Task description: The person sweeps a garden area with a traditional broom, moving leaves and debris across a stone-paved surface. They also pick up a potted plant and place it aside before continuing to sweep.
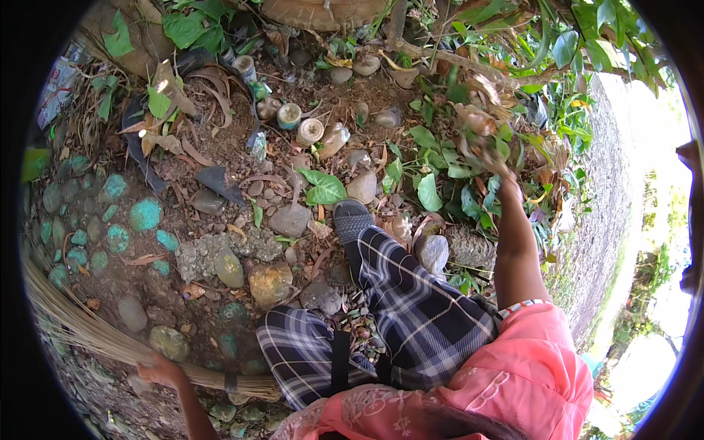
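Note:
At the lower left, my left hand (163, 372) is closed round a broom of long thin sticks (95, 323). The broom lies slanted over the stones, and a dark band binds it near its right end. My right arm stretches out to the plants on the right. My right hand (509, 192) is smeared by motion, with a blurred clump of dry leaves (480, 125) at its fingers. The clump looks held, though the fingertips are hard to make out. Green leaves (429, 192) hang beside that hand.
Bottles half sunk in the soil (309, 132) form a line at the upper middle. Round stones, some painted green (145, 214), cover the left. A concrete lump (205, 257) lies before my knees. Branches (469, 64) reach over the upper right, beside a grey path (598, 183).

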A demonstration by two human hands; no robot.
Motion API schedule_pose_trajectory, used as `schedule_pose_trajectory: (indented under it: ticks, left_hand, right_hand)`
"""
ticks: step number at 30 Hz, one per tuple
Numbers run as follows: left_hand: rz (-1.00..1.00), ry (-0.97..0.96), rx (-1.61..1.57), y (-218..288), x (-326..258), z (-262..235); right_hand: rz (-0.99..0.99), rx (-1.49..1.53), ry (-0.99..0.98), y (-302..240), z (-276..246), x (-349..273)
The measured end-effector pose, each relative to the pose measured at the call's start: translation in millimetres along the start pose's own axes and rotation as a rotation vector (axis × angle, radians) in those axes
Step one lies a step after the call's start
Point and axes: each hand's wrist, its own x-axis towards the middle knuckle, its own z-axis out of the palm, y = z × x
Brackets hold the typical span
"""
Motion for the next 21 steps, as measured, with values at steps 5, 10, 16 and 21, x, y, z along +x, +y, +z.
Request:
schedule_pose_trajectory:
  ticks: [5,10,16,21]
  left_hand:
    - [-0.039,-0.004,-0.037,8.2,-3.3,-1.9]
    - [-0.069,-0.01,-0.084,13.5,-5.1,-4.2]
    - [0.019,-0.006,-0.11,8.5,-2.2,-1.4]
    - [0.035,0.023,-0.074,-3.4,5.3,4.5]
  right_hand:
    - [0.273,0.35,0.168,107.6,-7.7,-9.6]
    - [0.047,0.76,0.33,-14.7,4.2,-111.5]
    - [-0.998,0.211,-0.061,-139.0,45.6,-191.0]
    - [-0.385,-0.183,-0.121,25.8,-1.9,-140.2]
